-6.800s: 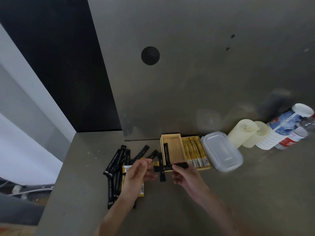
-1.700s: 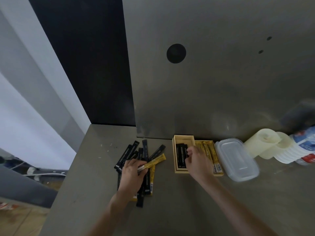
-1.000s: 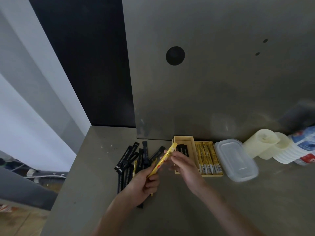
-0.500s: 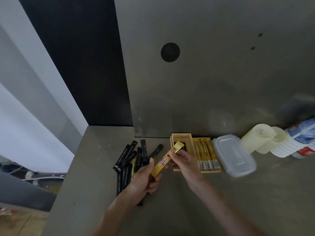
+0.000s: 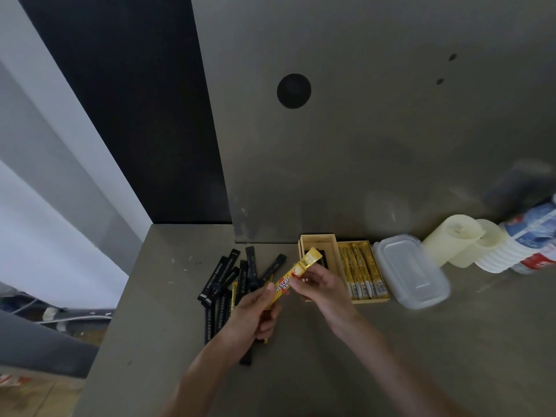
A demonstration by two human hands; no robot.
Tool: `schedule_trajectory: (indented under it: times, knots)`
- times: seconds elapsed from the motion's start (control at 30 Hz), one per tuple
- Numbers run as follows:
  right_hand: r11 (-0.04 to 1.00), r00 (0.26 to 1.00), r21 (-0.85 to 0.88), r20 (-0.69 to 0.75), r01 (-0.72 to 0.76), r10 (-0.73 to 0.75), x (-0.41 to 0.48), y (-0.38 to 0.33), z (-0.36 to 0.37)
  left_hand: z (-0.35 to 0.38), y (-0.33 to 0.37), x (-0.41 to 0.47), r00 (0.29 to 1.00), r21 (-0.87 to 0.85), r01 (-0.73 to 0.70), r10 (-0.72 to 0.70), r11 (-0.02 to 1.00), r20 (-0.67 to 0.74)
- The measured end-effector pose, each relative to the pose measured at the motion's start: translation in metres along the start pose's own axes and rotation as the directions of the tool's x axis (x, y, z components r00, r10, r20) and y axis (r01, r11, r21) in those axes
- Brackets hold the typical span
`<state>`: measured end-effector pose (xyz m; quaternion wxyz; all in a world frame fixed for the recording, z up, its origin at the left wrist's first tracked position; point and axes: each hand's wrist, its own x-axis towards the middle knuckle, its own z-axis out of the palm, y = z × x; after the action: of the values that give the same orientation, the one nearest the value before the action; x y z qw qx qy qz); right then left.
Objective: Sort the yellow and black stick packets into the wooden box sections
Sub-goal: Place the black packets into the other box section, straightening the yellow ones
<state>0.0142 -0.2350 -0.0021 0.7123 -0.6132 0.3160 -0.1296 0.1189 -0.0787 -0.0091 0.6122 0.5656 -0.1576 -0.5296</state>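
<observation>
Since a moment ago, the right hand has left the wooden box and come over to meet the left hand. Now both hold one yellow packet up above the worktop. Half a second back it looked almost the same, so I think the pass is slow.

The left hand curls its fingers round the low end of the packet, with the thumb on top. The right hand pinches it near the middle with thumb and fingertips.

The packet slants: its low end points to the front left and its high end to the back right. That high end hangs over the box's left part, where a few boxed black packets lie. The sorted yellow packets lie in the right part, just right of the right hand, all pointing from front edge to back edge. So I think the right hand, the nearer one, should take the packet, turn it straight and move it right.

The box sits by the back edge. A pile of black packets waits on the worktop, left of the hands.
</observation>
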Motion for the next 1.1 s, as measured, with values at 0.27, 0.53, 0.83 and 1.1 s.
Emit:
schedule_trajectory:
  times: [0.27, 0.53, 0.83, 1.1]
  knots:
    - [0.999, 0.999, 0.029, -0.019, -0.032, 0.033, -0.001, 0.005, -0.001, 0.009, 0.001, -0.001, 0.999, 0.126, -0.051, 0.052, 0.991, -0.004]
    - [0.996, 0.997, 0.068, -0.03, -0.065, 0.067, -0.005, 0.011, -0.009, 0.017, -0.001, 0.0, 0.995, 0.3, -0.071, 0.088, 0.951, -0.044]
    - [0.977, 0.998, 0.203, 0.022, -0.059, 0.056, -0.009, 0.012, -0.024, 0.027, 0.0, 0.006, 0.965, 0.249, -0.087, 0.144, 0.965, -0.221]
    - [0.89, 0.999, 0.454, 0.035, -0.044, 0.032, -0.008, 0.021, -0.031, 0.018, 0.001, 0.004, 0.956, 0.171, -0.185, 0.218, 0.968, -0.197]
